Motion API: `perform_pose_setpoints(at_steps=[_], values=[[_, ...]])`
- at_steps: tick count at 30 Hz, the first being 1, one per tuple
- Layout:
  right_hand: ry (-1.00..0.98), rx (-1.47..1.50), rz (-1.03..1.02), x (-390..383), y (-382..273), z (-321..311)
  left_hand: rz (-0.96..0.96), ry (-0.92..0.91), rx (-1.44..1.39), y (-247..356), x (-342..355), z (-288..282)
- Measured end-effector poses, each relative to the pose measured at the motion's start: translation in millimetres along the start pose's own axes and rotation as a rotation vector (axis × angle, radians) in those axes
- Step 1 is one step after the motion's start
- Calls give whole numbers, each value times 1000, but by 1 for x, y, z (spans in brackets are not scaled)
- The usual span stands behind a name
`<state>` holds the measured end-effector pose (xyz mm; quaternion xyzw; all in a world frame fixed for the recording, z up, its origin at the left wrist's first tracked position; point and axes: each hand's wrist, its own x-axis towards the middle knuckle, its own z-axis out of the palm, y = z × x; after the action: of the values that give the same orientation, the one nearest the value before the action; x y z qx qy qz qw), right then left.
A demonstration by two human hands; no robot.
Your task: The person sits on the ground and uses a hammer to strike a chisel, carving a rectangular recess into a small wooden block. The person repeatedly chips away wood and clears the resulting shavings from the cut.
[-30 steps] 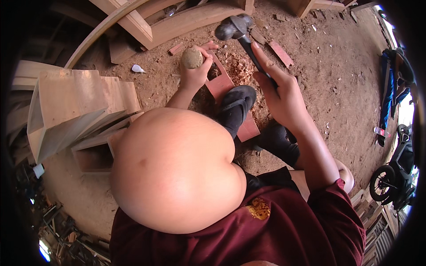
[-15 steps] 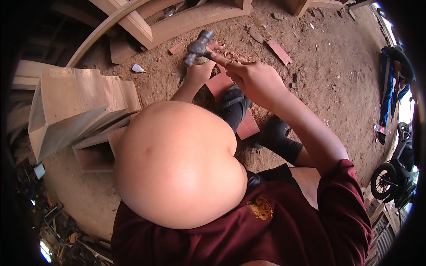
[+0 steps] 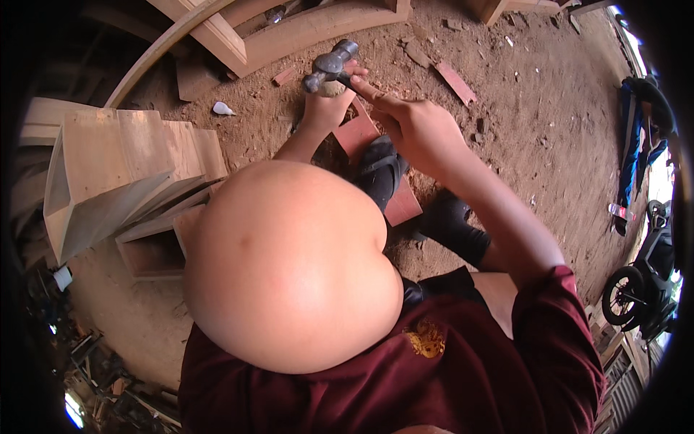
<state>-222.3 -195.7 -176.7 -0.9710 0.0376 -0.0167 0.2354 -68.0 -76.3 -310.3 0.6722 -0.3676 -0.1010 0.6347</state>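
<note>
My right hand point(image 3: 426, 134) grips the dark handle of a ball-peen hammer point(image 3: 331, 64), its index finger stretched along the handle. The metal head is raised just over my left hand point(image 3: 325, 112). My left hand is closed near the ground, with fingertips showing beyond the handle. A pale, rounded piece point(image 3: 332, 89) shows between that hand and the hammer head; what it is I cannot make out. Beneath and beside the hands lies a flat reddish slab point(image 3: 356, 137), next to my dark-clad foot point(image 3: 382, 173).
Stacked wooden box-like pieces point(image 3: 134, 152) stand at the left. A curved wooden frame point(image 3: 318, 36) lies ahead. On the dirt are a small white bottle point(image 3: 223, 108) and a loose reddish strip point(image 3: 455, 83). A motorbike point(image 3: 640, 282) stands at the far right.
The hammer head has shifted slightly up and to the right and tilted. The pale piece beneath it has come into view. My right hand stays on the handle.
</note>
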Motion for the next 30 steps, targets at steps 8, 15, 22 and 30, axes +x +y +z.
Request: perform_pose_setpoints(at_steps=[8,15,22,30], values=[[108,141,39,-1,-7,-7,-10,1,-20,-3,9,0],[137,132,25,-4,-4,-9,-113,35,-89,-11,6,10],[109,193,42,-1,-3,-4,-73,80,-107,-17,0,7],[64,256,86,2,-3,-5,-89,114,8,-51,-1,-12]])
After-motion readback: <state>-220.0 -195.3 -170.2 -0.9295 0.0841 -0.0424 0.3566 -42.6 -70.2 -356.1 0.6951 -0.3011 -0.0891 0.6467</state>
